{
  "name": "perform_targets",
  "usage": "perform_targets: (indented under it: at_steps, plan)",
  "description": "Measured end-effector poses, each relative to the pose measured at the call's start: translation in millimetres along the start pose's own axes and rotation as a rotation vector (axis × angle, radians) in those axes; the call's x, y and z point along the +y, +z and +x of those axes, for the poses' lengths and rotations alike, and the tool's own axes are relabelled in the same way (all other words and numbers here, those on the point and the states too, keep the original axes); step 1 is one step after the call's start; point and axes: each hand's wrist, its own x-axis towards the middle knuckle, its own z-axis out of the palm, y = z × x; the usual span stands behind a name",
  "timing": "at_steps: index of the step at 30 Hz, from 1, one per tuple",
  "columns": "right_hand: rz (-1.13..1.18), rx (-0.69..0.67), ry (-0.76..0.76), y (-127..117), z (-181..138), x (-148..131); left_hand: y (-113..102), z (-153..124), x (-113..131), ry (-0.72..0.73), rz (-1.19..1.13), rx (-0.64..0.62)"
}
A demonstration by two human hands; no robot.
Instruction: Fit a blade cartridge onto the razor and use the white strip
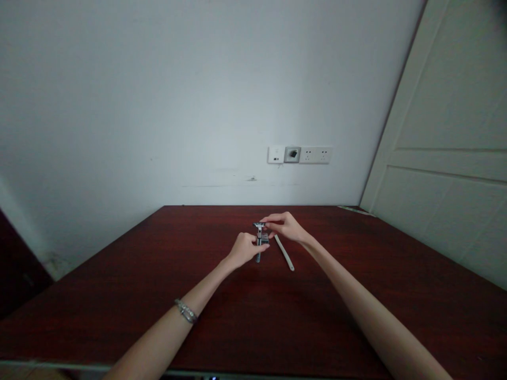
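A small metal safety razor [259, 236] stands upright over the middle of the dark red table [119, 295]. My left hand [245, 249] is closed around its handle. My right hand [284, 226] pinches the razor's head from the right with its fingertips. A thin white stick-like object [284, 253] lies on the table just right of the razor, under my right wrist. A silver bracelet [186, 311] sits on my left forearm.
A white wall rises behind the table, with a row of sockets and a switch [300, 154] above the far edge. A pale door [447, 158] stands at the right. Dark furniture [16, 274] shows at the far left.
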Motion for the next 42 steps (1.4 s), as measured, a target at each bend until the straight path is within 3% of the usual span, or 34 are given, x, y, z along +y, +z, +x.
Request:
perform_targets:
  at_steps: [24,42]
  plan:
    - [0.123,0.019,0.078,0.0,-1.3,0.7,-5.4,-1.4,1.9,0.048,-0.035,0.003]
    - [0.158,0.081,0.054,5.0,0.0,-2.9,-5.1,-1.4,5.4,0.057,-0.055,-0.001]
